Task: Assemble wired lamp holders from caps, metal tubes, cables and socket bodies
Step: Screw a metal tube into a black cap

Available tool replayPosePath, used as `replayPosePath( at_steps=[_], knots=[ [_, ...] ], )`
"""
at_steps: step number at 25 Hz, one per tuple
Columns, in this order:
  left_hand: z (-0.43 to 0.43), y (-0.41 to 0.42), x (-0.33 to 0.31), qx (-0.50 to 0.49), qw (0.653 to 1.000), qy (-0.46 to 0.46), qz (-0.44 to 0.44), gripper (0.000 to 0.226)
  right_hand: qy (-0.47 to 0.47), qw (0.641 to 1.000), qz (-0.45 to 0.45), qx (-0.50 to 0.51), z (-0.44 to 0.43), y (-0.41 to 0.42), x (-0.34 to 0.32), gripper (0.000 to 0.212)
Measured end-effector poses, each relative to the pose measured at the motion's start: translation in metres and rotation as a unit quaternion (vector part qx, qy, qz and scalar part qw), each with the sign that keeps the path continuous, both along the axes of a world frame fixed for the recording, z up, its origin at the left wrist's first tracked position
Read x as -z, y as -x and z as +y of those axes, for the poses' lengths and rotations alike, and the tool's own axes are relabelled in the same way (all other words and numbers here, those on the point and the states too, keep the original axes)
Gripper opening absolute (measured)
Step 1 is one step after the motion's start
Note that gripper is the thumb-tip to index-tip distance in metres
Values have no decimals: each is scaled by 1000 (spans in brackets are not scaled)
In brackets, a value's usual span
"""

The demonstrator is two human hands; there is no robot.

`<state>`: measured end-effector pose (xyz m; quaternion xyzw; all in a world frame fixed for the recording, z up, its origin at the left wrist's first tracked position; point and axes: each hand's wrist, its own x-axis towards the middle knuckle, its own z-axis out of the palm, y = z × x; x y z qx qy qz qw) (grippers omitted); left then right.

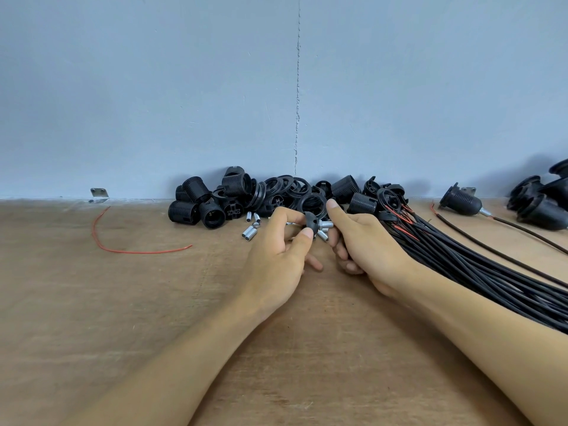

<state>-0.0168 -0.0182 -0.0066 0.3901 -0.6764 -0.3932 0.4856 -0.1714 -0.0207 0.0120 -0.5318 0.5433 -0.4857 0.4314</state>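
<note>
My left hand (278,250) pinches a small black domed cap (311,221) between thumb and fingers. A short silver metal tube (326,224) sticks out of the cap to the right, and my right hand (362,241) holds that tube with its fingers curled. Both hands hover just above the wooden table (153,302), near its back. Behind them lies a pile of black threaded socket bodies and rings (246,195). Several loose metal tubes (249,232) lie in front of the pile. A bundle of black cables (476,256) with red wire ends runs off to the right.
A loose red wire (123,245) curves on the table at the left. Assembled lamp holders with cables (461,199) lie at the back right, more black ones (541,198) at the far right edge. A grey wall (276,87) stands right behind the table, with a metal bracket (99,195).
</note>
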Motion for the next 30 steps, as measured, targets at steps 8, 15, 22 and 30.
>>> replayPosePath(
  at_steps=[8, 15, 22, 30],
  knots=[
    [-1, 2, 2, -11, 1000, -13, 9, 24, 65, 998, -3, 24, -2, 1, 4, 35],
    [-7, 1, 6, -20, 999, -26, 3, 36, 46, 992, -113, -35, -3, 5, 0, 14],
    [-6, -2, 4, -5, 999, -32, -18, 36, 48, 999, 5, -22, -3, 8, 3, 43],
    [-7, -4, 3, 8, 998, -59, 0, 38, 96, 994, 37, -41, -5, 14, 6, 21]
  ],
)
